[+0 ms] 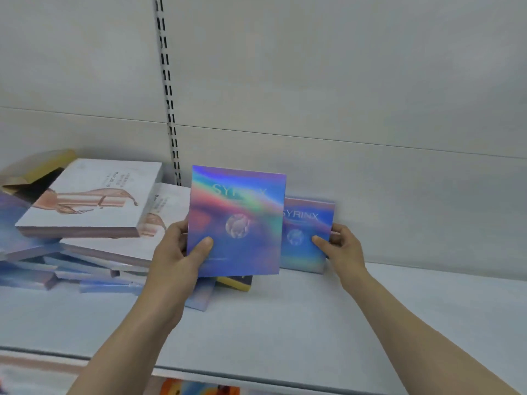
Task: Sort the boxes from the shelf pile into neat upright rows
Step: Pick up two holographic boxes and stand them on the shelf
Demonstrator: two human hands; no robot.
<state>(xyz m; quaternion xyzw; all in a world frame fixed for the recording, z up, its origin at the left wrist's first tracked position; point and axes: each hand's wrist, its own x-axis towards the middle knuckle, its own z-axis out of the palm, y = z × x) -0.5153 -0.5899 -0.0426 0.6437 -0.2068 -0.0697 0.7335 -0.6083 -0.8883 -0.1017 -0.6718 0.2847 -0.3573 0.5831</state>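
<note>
My left hand (182, 249) grips a flat holographic blue-and-pink box (236, 220) upright, lifted a little above the shelf, thumb on its front. Behind it and to the right, a second holographic box (308, 235) stands upright on the white shelf (313, 317). My right hand (342, 246) holds that box by its right edge, thumb on the front. A messy pile of flat boxes lies at the left: a white box with a tan picture (91, 198) on top, more white and holographic boxes (85, 269) under it.
A yellow-edged box (236, 283) lies flat under the lifted box. A gold carton (37, 169) sits at the back left. The slotted upright rail (168, 89) runs up the back panel. The shelf's front edge (256, 380) is near me.
</note>
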